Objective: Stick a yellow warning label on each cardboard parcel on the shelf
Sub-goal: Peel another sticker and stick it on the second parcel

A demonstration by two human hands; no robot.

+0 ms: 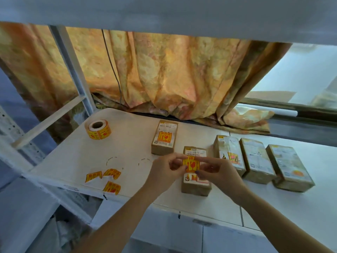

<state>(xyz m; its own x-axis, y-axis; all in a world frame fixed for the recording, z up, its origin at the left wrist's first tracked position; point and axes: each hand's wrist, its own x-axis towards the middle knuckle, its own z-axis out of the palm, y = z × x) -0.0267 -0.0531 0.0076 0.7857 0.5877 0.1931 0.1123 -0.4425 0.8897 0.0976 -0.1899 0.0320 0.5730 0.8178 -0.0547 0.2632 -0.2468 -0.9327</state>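
Both hands pinch one yellow warning label point(191, 164) by its side edges: my left hand point(166, 170) on the left, my right hand point(216, 170) on the right. The label hovers just above a cardboard parcel point(196, 187) near the shelf's front edge. Behind it lies another parcel point(165, 137) with a yellow label stuck on top. Three more parcels stand in a row at the right point(228, 154), point(257, 161), point(290, 167); the leftmost of them shows a yellow label. A roll of yellow labels point(98, 129) sits at the back left.
Three torn label backing pieces point(107, 179) lie near the front left of the white shelf point(76, 161). An orange patterned curtain point(164, 75) hangs behind. The shelf board above point(164, 13) sits low overhead, and a metal upright point(73, 70) stands at left.
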